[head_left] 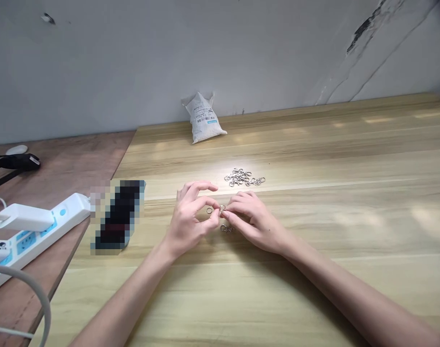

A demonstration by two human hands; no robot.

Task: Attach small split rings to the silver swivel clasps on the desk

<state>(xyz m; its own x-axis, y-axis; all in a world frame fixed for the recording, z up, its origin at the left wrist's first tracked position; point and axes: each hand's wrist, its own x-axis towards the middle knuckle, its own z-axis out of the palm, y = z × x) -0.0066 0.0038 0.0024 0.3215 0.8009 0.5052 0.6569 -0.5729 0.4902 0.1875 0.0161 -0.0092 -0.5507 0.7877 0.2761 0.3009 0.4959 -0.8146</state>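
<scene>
Between the fingertips of both hands is a small metal split ring (222, 208). My left hand (191, 214) pinches it from the left with thumb and index finger, its other fingers raised and curled. From the right, my right hand (250, 217) grips the same ring between thumb and index finger. Another metal ring (209, 210) lies on the table, seen through the gap of my left hand. Just below the fingertips lies a metal lobster clasp (226, 228), partly in shadow. Beyond the hands is a pile of silver clasps with rings (241, 177).
A white plastic parcel bag (205, 118) stands against the wall at the back of the wooden table (331, 168). To the left lies a pixelated dark object (119, 217). A white power strip (70, 212) with plugs and cables rests on the lower brown surface at far left.
</scene>
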